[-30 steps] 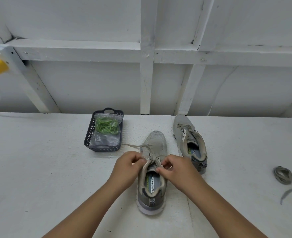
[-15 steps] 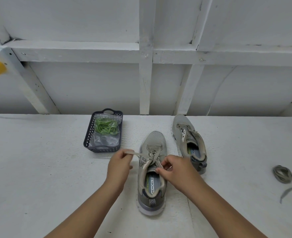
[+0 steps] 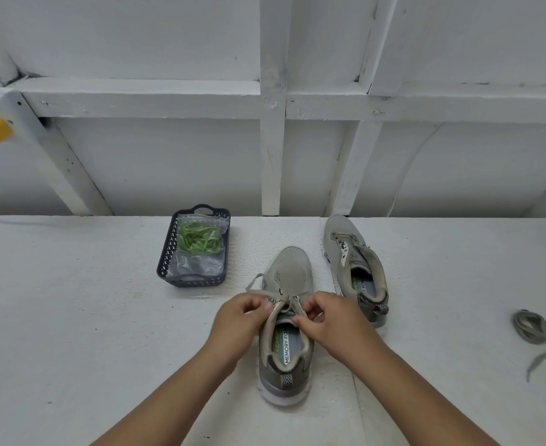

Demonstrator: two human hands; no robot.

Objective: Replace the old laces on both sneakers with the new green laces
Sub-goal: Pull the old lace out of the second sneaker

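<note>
1. Grey sneaker nearest the person (image 3: 286, 320) lies toe-away on the white table (image 3: 72, 317), its old lace (image 3: 267, 292) threaded through the upper eyelets, one loose end trailing off to the left.
2. Left hand (image 3: 238, 320) pinches the lace at the left eyelet row; right hand (image 3: 324, 317) pinches a strand at the right row — both sets of fingers curled on the lace.
3. Second sneaker (image 3: 355, 268) sits just beside it to the right, already without a lace; a removed lace (image 3: 532, 329) lies coiled well apart on the right.
4. New green laces (image 3: 197, 241) wait in a clear bag (image 3: 197, 259) inside the dark basket (image 3: 165, 262), untouched.
5. Step in hand, as I judge it: unthreading the old lace from the near shoe.
6. Next move calls for drawing each crossing out row by row toward the toe — steadying the shoe so it doesn't drag.
</note>
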